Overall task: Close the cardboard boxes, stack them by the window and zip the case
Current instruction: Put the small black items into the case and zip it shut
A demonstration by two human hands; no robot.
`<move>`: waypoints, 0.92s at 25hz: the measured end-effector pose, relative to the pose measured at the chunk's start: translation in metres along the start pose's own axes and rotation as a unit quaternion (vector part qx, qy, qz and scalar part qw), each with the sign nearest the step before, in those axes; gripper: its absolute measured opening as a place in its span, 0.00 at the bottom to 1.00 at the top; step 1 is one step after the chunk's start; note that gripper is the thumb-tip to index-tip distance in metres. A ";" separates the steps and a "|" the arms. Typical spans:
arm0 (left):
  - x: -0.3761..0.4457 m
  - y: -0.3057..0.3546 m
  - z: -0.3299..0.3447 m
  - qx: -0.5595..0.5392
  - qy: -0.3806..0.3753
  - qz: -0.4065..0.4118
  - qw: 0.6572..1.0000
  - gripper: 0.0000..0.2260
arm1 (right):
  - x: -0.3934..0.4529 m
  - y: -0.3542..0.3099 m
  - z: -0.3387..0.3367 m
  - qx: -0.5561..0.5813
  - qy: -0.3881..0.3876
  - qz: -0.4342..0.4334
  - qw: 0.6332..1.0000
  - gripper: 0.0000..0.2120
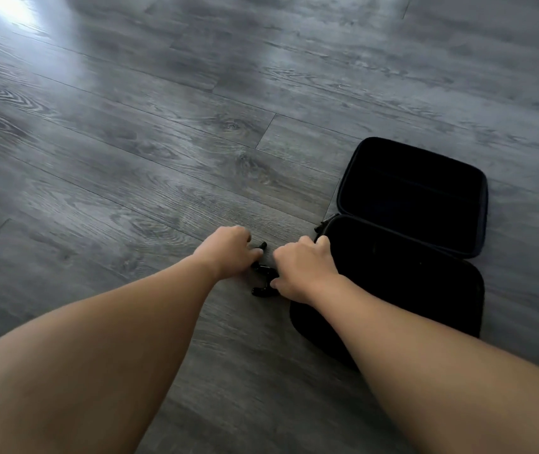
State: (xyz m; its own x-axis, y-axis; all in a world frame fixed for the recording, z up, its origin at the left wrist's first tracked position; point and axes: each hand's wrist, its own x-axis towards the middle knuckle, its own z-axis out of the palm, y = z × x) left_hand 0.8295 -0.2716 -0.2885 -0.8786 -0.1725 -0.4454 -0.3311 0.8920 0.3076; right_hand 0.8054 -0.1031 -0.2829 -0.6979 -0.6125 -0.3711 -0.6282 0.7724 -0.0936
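Reaching for small black parts beside a case that lay unzipped.
Nearest the camera, two bare forearms stretched out over the grey plank floor [130, 158]. The left hand [229, 249] was curled, fingertips at a small black piece; whether it actually pinched it I cannot tell. The right hand [302, 273] curled over more of the small black parts [263, 278], its fingers touching the near left edge of the case [392, 273]. Beyond the hands, the case was spread flat on the floor, lid [414, 194] hinged away, both halves dark inside, contents unreadable. Judging from this, zipping had not begun and loose pieces seemingly needed packing first. No cardboard boxes or window showed, so that part's progress could not be judged.
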 end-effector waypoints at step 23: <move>-0.003 0.034 -0.029 0.019 0.067 0.014 0.997 0.05 | -0.030 0.047 -0.029 0.216 0.143 0.132 0.957 0.09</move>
State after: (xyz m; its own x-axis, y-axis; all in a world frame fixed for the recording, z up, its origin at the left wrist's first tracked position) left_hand 0.8108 -0.2523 -0.2526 -0.9266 -0.1986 -0.3194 -0.2938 0.9125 0.2847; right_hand 0.7873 -0.0535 -0.2498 -0.9170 -0.3602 -0.1713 -0.2603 0.8659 -0.4272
